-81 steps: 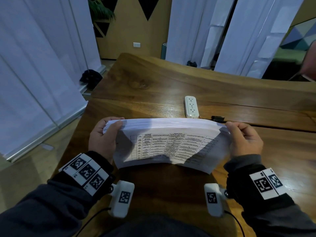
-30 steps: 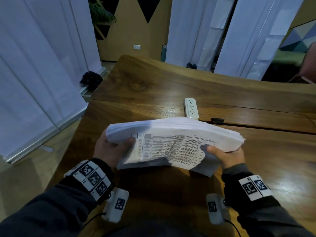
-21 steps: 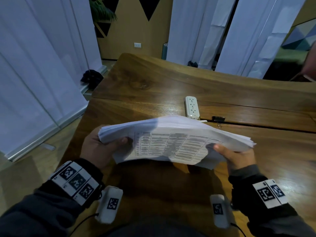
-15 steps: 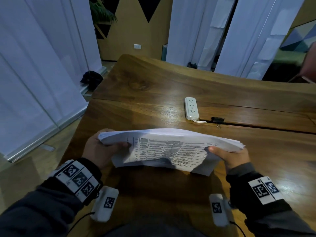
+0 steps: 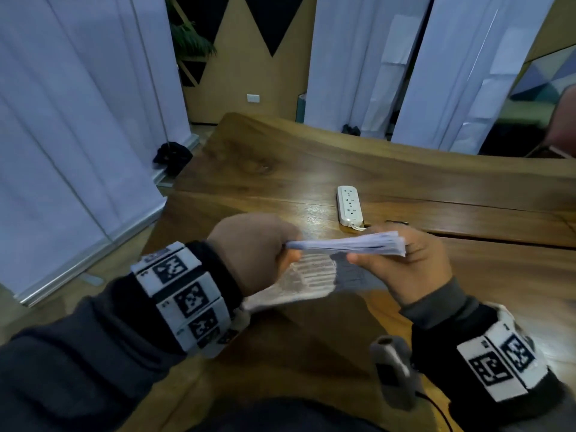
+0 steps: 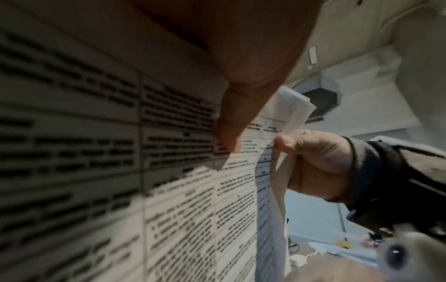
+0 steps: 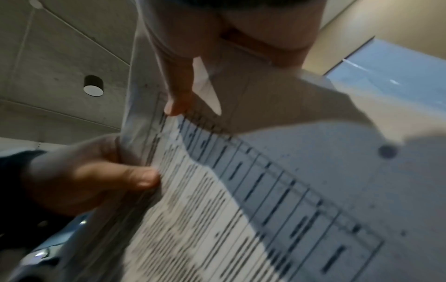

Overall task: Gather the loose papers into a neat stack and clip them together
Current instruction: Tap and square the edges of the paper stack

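Paper stack (image 5: 349,244) gripped between left hand (image 5: 252,247) and right hand (image 5: 411,263)

One paper stack (image 5: 349,244), two hands, one power strip (image 5: 349,205), one binder clip (image 5: 396,223), one table (image 5: 311,169).

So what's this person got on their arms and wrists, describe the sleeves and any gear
Both arms wear dark grey sleeves. The left hand and right hand are bare. Each wrist carries a black band with white tiles printed with square black-and-white marker codes, and a small light grey wrist camera hangs under the right forearm, trailing a thin black cable.
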The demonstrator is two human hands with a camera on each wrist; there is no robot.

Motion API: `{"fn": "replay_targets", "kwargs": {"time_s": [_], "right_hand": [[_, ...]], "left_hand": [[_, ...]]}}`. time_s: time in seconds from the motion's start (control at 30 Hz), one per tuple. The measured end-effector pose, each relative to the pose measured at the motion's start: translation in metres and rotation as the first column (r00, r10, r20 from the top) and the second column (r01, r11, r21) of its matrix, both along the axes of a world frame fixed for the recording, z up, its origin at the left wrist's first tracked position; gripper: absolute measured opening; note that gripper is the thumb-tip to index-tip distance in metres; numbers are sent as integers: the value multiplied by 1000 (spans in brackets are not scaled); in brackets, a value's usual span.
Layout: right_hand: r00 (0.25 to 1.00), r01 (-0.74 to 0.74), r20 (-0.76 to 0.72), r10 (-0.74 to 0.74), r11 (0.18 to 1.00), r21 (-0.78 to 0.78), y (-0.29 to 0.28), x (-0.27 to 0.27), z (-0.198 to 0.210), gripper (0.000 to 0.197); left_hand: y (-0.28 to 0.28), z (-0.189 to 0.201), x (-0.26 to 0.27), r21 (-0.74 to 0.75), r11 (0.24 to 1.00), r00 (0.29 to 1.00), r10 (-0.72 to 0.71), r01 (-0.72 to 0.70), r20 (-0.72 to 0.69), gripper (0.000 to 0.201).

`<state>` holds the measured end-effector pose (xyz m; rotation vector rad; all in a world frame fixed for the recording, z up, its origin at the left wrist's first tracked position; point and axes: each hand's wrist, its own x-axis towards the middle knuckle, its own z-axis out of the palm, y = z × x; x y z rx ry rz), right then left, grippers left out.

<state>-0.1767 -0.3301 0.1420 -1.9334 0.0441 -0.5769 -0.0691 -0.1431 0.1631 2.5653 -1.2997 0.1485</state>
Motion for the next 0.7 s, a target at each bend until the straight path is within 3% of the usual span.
{"fn": "replay_targets", "kwargs": {"time_s": [0.07, 0.13, 0.23, 0.3, 0.4, 0.47, 0.53, 0.57, 0.63, 0.7], "right_hand": [[995, -17, -98, 12, 998, -55, -13, -3, 3, 25], [953, -9, -303, -10, 998, -59, -36, -6, -3, 23], [901, 147, -418, -117, 988, 40, -62, -11, -11, 31], [948, 166, -299, -104, 968, 188, -66, -13, -11, 25], [997, 11, -71, 23, 898, 439, -60, -6, -16, 52], [995, -100, 28, 100, 843, 529, -50, 6, -19, 82], [986, -164, 90, 138, 796, 583, -32, 17, -13, 94], [979, -204, 126, 160, 757, 621, -24, 21, -9, 85], [977, -211, 161, 137, 693, 689, -6, 24, 1, 46], [990, -84, 144, -7, 784, 615, 9, 26, 7, 33]], "left_hand": [[6, 1, -1, -138, 990, 998, -35, 27, -55, 20], [16, 2, 0, -290, 956, 992, -72, 41, -99, 28], [30, 6, 5, -468, 884, 996, -57, 19, -66, 31], [35, 9, 6, -601, 793, 986, 1, -103, -168, 25], [38, 6, 10, -690, 595, 863, 12, -412, -504, 21], [38, 4, 11, -673, 551, 768, -87, -494, -634, 8], [38, 2, 11, -652, 537, 704, -144, -535, -696, 18], [38, 0, 12, -646, 533, 690, -151, -546, -707, 20], [37, -4, 11, -641, 505, 679, -136, -579, -721, 19], [36, -7, 6, -657, 455, 714, -63, -601, -697, 15]]}}
